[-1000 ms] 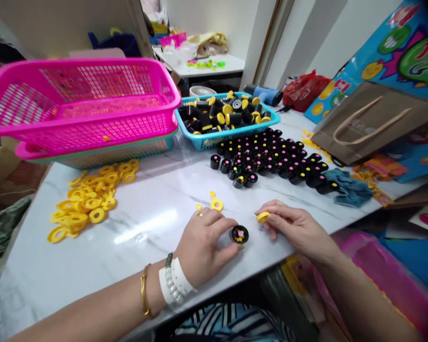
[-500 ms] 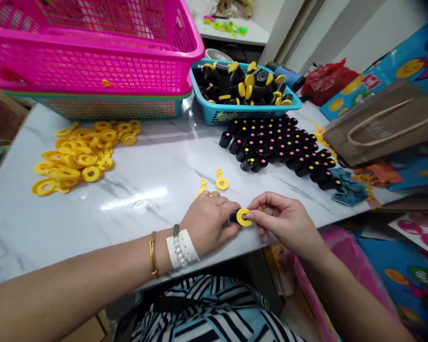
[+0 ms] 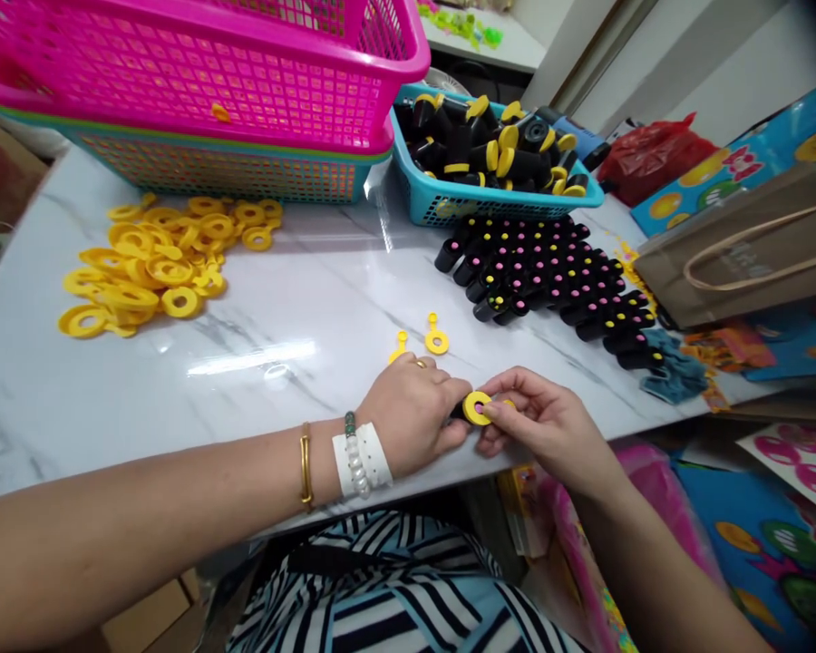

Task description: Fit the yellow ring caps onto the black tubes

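Note:
My left hand [image 3: 416, 410] is closed around a small black cylinder [image 3: 457, 411] lying on its side near the table's front edge. A yellow ring cap [image 3: 472, 415] sits on the end of that cylinder, with a pink centre showing through its hole. Pinched fingers of my right hand [image 3: 534, 417] hold the cap at its right side, the thumb by the hole. Just beyond my left hand lie two loose yellow ring caps with tabs, one whole [image 3: 437, 343] and one partly hidden [image 3: 401, 346] behind the hand.
A heap of yellow ring caps [image 3: 156, 258] lies at left. Black cylinders [image 3: 544, 272] with pink or yellow dots stand in rows at right. Behind them is a blue basket [image 3: 503, 201] of capped cylinders; stacked pink baskets [image 3: 245, 100] stand at back left. A paper bag [image 3: 741, 263] leans at right.
The view has shifted, so the table's things appear a little to the right. Both hands keep their hold; a yellow tab now shows between the right fingers.

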A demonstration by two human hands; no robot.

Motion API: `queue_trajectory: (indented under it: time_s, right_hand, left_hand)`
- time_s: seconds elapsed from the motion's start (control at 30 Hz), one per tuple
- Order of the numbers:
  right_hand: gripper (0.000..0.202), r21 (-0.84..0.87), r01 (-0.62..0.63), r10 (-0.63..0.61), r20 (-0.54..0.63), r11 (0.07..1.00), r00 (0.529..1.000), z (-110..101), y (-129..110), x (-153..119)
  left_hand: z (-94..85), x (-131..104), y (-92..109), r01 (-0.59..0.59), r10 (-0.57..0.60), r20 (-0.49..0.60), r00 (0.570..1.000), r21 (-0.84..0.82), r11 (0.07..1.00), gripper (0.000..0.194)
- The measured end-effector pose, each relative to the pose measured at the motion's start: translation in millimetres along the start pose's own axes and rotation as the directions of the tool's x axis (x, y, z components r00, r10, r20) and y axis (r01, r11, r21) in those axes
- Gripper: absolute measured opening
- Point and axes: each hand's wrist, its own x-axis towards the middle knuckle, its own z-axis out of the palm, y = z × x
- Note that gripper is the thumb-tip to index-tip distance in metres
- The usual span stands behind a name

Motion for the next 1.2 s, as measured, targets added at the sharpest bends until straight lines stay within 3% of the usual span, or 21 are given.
queue_trajectory:
  time_s: [0.2, 0.57, 0.67, 0.77, 0.87, 1.03, 1.2]
  right_hand:
    - [0.029, -0.024, 0.05, -0.05, 0.008, 0.998, 0.999, -3, 0, 3]
    - [0.035, -0.071, 0.024, -0.023, 0.01, 0.997, 1.0, 1, -6, 3]
    - [0.032, -0.106, 0.052, -0.049, 0.025, 0.993, 0.998, -1, -3, 2]
    - [0.028, -0.108, 0.056, -0.053, 0.028, 0.993, 0.998, -1, 0, 0]
    - [0.028, -0.079, 0.051, -0.052, -0.014, 0.996, 0.999, 1, 3, -1]
    - [0.035, 0.021, 0.073, -0.071, -0.054, 0.997, 0.996, 5, 9, 1]
    - [0.035, 0.041, 0.096, -0.093, -0.062, 0.995, 0.994, -3, 17, 2]
  left_hand:
    - [-1.3, 1, 1, -0.004, 0.003, 0.02, 1.0, 0.044, 0.999, 0.015]
    - [-2.1, -1, 2, 0.019, -0.019, 0.008, 1.0, 0.036, 0.999, 0.012]
    - [-11.2, 1, 9, 0.131, -0.123, 0.062, 0.99, -0.141, 0.981, 0.013]
    - [-16.3, 6, 15, 0.334, -0.288, 0.17, 0.942, -0.433, 0.837, 0.023]
    - [-12.5, 10, 17, 0.425, -0.366, 0.22, 0.904, -0.541, 0.725, 0.021]
    - [-3.9, 5, 17, 0.335, -0.322, 0.115, 0.94, -0.496, 0.801, 0.016]
    - [-2.1, -4, 13, 0.148, -0.14, 0.049, 0.989, -0.389, 0.909, 0.029]
